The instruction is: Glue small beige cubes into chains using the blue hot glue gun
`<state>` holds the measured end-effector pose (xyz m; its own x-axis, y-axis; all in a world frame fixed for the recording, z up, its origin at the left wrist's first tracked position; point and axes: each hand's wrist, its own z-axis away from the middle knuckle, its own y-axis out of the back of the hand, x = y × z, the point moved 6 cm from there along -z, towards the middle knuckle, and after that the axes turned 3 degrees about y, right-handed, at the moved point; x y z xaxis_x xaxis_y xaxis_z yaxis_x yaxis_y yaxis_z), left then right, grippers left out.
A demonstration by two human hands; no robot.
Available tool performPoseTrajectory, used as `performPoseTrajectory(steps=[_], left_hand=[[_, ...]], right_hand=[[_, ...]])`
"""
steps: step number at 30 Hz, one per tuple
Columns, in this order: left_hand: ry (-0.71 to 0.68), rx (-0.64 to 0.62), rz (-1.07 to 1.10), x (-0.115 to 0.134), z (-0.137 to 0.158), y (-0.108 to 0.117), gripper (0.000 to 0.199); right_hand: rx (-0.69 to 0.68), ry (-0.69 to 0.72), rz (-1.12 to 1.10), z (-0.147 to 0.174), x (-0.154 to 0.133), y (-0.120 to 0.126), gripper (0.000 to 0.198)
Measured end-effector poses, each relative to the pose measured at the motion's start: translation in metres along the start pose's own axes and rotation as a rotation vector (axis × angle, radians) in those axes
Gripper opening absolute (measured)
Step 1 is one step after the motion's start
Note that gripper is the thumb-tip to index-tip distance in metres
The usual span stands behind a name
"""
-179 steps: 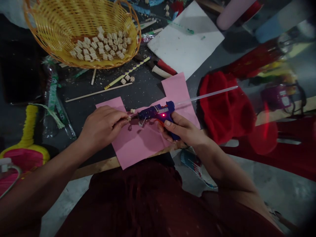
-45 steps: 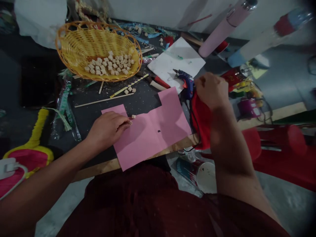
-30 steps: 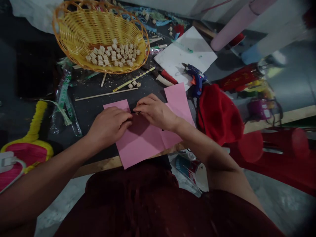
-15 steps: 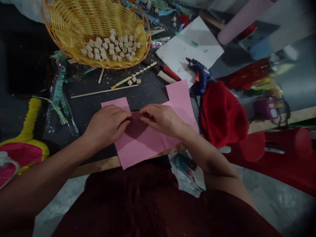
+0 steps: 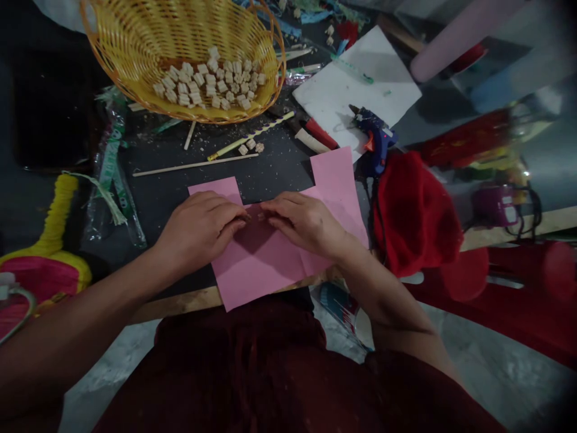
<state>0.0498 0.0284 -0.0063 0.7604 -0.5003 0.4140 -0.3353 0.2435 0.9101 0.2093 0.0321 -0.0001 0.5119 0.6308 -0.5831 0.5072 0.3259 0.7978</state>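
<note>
A sheet of pink paper [image 5: 265,258], cut with two raised tabs at its far corners, lies at the table's front edge and hangs a little over it. My left hand [image 5: 207,225] pinches the paper's far edge between the tabs. Just to its right, my right hand [image 5: 306,222] pinches the same edge, thumb and fingers curled together. The fingertips of both hands are close but apart. Dark shadow falls on the paper below them, and the edge inside the fingers is hidden.
Beyond the hands stand a yellow basket [image 5: 130,60] of small wooden pieces, a thin stick [image 5: 193,165] and a patterned pencil [image 5: 252,135]. To the right lie a blue glue gun [image 5: 378,141], white sheet [image 5: 387,78] and red cloth [image 5: 412,216]. A yellow-pink paddle-shaped item [image 5: 54,258] sits left.
My right hand has shifted slightly right along the paper's edge. The whole view has moved a little; the paper lies much as before.
</note>
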Motion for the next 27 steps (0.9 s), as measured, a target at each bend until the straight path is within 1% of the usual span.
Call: performPoseTrajectory(steps=[5, 10, 15, 18, 22, 27], left_hand=[[0.001, 0.004, 0.003, -0.0003, 0.0004, 0.0, 0.027], [0.005, 0.006, 0.006, 0.0002, 0.0005, 0.001, 0.028], [-0.005, 0.011, -0.008, 0.0008, 0.0004, 0.0011, 0.028], [-0.017, 0.01, -0.016, 0.0008, 0.0006, 0.0003, 0.027], [-0.023, 0.022, -0.023, 0.0004, 0.0009, 0.0005, 0.026], [-0.025, 0.018, -0.016, 0.001, 0.0009, 0.0007, 0.026]], right_hand=[[0.014, 0.012, 0.012, -0.0024, -0.0035, -0.0014, 0.018], [0.017, -0.021, 0.107, -0.0046, -0.0052, 0.0008, 0.019], [-0.025, 0.045, 0.151, -0.0069, -0.0067, -0.0067, 0.02], [-0.022, 0.05, 0.146, -0.0048, -0.0053, -0.0077, 0.023], [0.008, 0.05, 0.12, -0.0004, -0.0052, -0.0025, 0.029], [0.023, 0.033, 0.096, 0.0005, -0.005, 0.0017, 0.021]])
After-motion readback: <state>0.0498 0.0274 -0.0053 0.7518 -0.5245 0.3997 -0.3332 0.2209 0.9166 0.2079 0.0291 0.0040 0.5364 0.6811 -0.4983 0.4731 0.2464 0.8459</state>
